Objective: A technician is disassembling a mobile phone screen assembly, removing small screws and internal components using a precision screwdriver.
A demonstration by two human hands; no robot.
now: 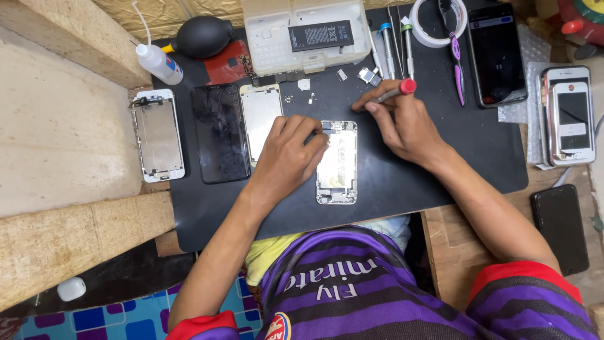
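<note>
- on black mat (402,182): left hand (290,156) presses down on open phone shell (338,164), fingers bent
- right hand (402,123) grips red-top screwdriver (393,92) w/ fingers

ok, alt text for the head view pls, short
Seen from above, a person's left hand steadies an opened phone shell on a black work mat while the right hand holds a red-capped screwdriver. Other phone parts, a plastic tray and tools lie around.
</note>
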